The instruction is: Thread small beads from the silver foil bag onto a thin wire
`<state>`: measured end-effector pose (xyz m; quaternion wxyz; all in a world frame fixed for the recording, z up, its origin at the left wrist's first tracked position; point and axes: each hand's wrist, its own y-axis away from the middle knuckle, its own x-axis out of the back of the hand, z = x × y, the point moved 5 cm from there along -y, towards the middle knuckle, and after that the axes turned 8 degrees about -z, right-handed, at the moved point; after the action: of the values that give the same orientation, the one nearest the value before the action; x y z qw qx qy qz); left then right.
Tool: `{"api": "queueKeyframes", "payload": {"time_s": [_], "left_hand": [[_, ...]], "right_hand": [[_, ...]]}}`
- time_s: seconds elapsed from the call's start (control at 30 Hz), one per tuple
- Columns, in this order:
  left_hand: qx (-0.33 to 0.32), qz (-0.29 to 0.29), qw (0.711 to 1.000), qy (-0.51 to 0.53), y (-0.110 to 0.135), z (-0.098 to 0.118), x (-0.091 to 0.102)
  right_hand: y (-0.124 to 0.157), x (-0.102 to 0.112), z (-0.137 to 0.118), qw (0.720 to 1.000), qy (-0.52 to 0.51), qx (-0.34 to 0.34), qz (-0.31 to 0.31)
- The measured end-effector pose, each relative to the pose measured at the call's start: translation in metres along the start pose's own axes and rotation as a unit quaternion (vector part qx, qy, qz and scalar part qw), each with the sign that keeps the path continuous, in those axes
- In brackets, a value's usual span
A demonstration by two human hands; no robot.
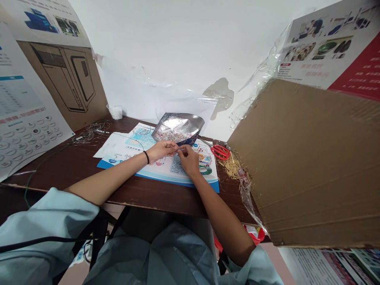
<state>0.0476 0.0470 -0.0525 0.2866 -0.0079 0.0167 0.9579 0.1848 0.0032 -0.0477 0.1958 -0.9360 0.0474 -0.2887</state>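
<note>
So, left hand (164, 151) and right hand (189, 158) meet fingertip to fingertip over the printed sheets (157, 174), fingers bent in close, but honestly can't tell what they're gripping, too tiny. Just on the far side sits an open silver bag (178, 124) with small beads (175, 136) inside. Red-handled scissors (220, 152) and gold sticks (230, 167) lie right, tangled clear strands (92, 133) far left.

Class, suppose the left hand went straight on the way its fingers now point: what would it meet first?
Most likely the fingertips of the right hand, which are right in front of the left hand's fingers, though exact depth is unclear from this single view.
</note>
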Motion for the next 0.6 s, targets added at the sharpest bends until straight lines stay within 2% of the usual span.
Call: {"api": "queueKeyframes", "payload": {"time_s": [0.37, 0.6], "left_hand": [[-0.002, -0.003, 1.000, -0.001, 0.0005, 0.0012, -0.0019], [0.003, 0.006, 1.000, 0.015, -0.0004, 0.0000, 0.0004]], "right_hand": [[-0.0012, -0.0018, -0.0001, 1.000, -0.015, 0.003, -0.018], [0.0001, -0.0020, 0.0014, 0.999, -0.042, 0.010, -0.006]]}}
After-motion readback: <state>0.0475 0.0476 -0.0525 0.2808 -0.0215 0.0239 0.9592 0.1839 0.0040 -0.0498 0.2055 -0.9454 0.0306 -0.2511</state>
